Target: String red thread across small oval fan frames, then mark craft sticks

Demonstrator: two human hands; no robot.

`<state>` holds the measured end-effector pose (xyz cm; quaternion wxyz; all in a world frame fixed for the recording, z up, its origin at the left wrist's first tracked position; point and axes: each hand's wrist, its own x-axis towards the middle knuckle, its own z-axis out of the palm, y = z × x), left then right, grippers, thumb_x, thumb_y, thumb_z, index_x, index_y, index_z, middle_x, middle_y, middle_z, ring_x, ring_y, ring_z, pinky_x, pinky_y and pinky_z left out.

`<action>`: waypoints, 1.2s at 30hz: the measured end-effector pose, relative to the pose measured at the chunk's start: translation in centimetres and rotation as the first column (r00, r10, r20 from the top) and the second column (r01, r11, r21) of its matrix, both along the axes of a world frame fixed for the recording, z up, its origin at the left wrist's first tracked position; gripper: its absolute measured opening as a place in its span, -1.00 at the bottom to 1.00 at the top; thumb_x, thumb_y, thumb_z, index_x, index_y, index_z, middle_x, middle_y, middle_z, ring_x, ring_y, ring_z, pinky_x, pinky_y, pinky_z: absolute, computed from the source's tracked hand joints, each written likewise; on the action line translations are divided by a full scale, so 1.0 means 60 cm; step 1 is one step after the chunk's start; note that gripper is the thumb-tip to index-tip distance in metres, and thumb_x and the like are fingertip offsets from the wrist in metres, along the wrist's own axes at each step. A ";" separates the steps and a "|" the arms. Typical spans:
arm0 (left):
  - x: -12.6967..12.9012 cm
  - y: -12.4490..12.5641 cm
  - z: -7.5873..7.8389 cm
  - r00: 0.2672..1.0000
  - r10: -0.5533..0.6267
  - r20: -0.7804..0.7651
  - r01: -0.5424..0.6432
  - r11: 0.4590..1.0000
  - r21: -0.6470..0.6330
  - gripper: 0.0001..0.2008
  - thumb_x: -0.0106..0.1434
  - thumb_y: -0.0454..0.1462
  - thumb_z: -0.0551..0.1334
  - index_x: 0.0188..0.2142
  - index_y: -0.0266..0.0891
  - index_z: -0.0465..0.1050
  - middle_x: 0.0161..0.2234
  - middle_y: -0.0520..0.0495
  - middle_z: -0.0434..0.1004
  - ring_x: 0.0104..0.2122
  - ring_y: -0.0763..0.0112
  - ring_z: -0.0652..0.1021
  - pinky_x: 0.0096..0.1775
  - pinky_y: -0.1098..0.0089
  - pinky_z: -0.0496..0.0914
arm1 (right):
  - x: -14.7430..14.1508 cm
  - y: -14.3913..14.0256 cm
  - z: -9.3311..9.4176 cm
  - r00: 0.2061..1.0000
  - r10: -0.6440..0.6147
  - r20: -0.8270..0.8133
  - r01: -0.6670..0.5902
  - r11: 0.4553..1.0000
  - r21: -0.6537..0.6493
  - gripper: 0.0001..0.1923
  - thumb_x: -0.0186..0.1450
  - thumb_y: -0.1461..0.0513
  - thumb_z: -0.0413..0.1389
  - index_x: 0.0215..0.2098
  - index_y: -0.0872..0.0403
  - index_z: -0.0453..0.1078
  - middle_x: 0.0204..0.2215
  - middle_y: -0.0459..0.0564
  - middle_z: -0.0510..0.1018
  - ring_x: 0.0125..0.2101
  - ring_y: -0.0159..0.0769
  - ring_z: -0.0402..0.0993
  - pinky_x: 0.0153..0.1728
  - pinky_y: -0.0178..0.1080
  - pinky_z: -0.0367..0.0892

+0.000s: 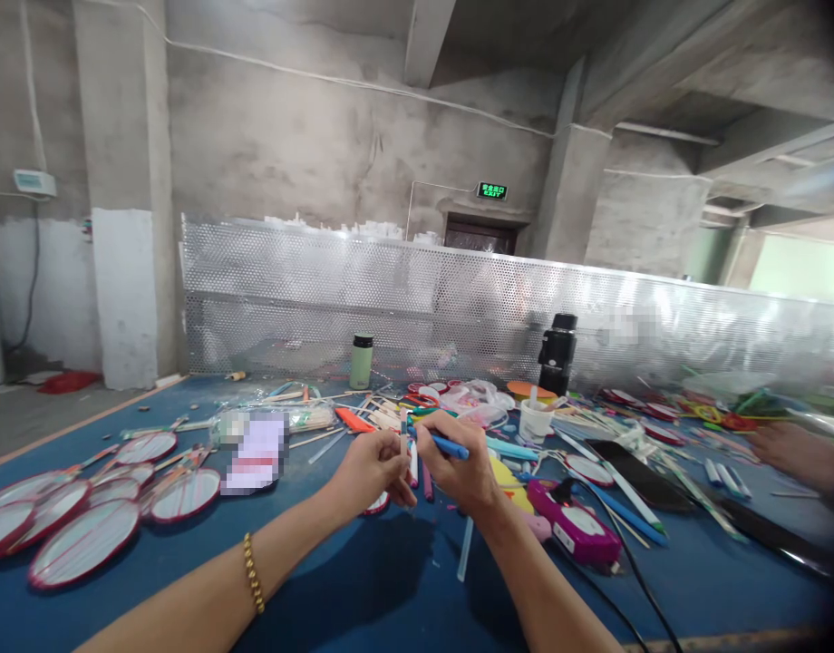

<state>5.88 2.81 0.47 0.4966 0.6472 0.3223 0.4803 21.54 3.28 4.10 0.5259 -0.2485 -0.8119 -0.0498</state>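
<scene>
My left hand (373, 464), with a gold bead bracelet (252, 571) on the wrist, pinches a thin pale stick (403, 433) that stands upright between the fingers. Close beside it, my right hand (461, 467) is closed around a blue pen (448, 445), its blue end pointing right. The pen's other end is hidden by the fingers, so I cannot tell whether it touches the stick. Both hands are above the blue table (363, 589). Just beyond them lie an orange piece (353, 419) and several loose wooden sticks (388, 414).
Several red-rimmed round white paddles (83, 542) lie at left. A purple device (577, 526) with black cables, a dark phone (638, 473) and a white cup (535, 422) are at right. Bottles, a green one (361, 363) and a black one (557, 355), stand behind. Another person's hand (790, 451) shows at far right.
</scene>
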 end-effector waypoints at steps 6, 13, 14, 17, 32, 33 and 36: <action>0.000 0.002 -0.001 1.000 0.000 -0.002 0.000 1.000 0.005 -0.84 0.09 -0.20 0.23 -0.45 -0.23 0.28 -0.57 0.05 0.49 -0.62 0.34 0.60 -0.59 0.44 0.42 | 0.000 0.001 0.001 1.000 -0.005 0.018 0.004 1.000 0.018 -0.80 0.28 0.31 0.00 -0.50 0.05 0.32 -0.61 -0.15 0.39 -0.60 -0.44 0.27 -0.49 -0.35 0.17; 0.000 -0.001 0.002 1.000 0.004 -0.005 -0.004 1.000 0.001 -0.84 0.10 -0.21 0.22 -0.45 -0.23 0.27 -0.58 0.06 0.48 -0.61 0.34 0.60 -0.58 0.43 0.43 | 0.000 0.000 0.002 1.000 0.000 0.022 -0.001 1.000 0.003 -0.81 0.28 0.31 0.01 -0.50 0.06 0.32 -0.61 -0.15 0.39 -0.59 -0.44 0.26 -0.49 -0.35 0.17; 0.000 -0.001 0.001 1.000 0.005 -0.001 -0.005 1.000 0.001 -0.84 0.09 -0.21 0.23 -0.44 -0.23 0.27 -0.58 0.06 0.49 -0.61 0.34 0.60 -0.59 0.44 0.43 | 0.000 0.000 0.002 1.000 0.006 0.022 -0.006 1.000 0.000 -0.81 0.28 0.31 0.01 -0.50 0.06 0.32 -0.61 -0.15 0.38 -0.59 -0.44 0.26 -0.48 -0.35 0.17; 0.000 -0.001 0.000 1.000 0.003 0.012 -0.003 1.000 0.000 -0.83 0.09 -0.20 0.24 -0.45 -0.23 0.27 -0.59 0.07 0.48 -0.62 0.35 0.60 -0.59 0.45 0.43 | 0.001 0.000 0.001 1.000 0.019 0.020 -0.019 1.000 -0.010 -0.81 0.28 0.31 0.01 -0.50 0.06 0.32 -0.60 -0.14 0.39 -0.58 -0.44 0.27 -0.47 -0.35 0.17; 0.002 0.002 -0.002 1.000 -0.003 0.018 0.003 1.000 -0.001 -0.80 0.08 -0.17 0.25 -0.44 -0.23 0.28 -0.58 0.07 0.48 -0.63 0.35 0.60 -0.61 0.48 0.42 | -0.001 0.003 -0.003 0.999 0.038 0.011 -0.038 0.999 -0.026 -0.82 0.26 0.33 0.02 -0.50 0.07 0.33 -0.59 -0.13 0.41 -0.57 -0.44 0.28 -0.47 -0.35 0.18; 0.002 0.002 -0.002 1.000 -0.001 0.020 0.001 1.000 -0.001 -0.80 0.08 -0.18 0.25 -0.44 -0.23 0.28 -0.57 0.07 0.49 -0.63 0.35 0.60 -0.61 0.48 0.41 | -0.001 0.003 -0.003 0.999 0.045 0.017 -0.045 0.999 -0.027 -0.82 0.26 0.33 0.02 -0.50 0.07 0.33 -0.59 -0.14 0.41 -0.57 -0.44 0.28 -0.47 -0.35 0.18; 0.002 0.002 -0.002 1.000 -0.002 0.020 0.002 1.000 0.000 -0.81 0.08 -0.18 0.24 -0.43 -0.23 0.28 -0.56 0.06 0.50 -0.62 0.35 0.60 -0.61 0.47 0.41 | -0.001 0.003 -0.003 0.998 0.060 0.028 -0.059 0.998 -0.028 -0.82 0.26 0.34 0.02 -0.49 0.07 0.33 -0.59 -0.14 0.40 -0.57 -0.44 0.27 -0.46 -0.36 0.18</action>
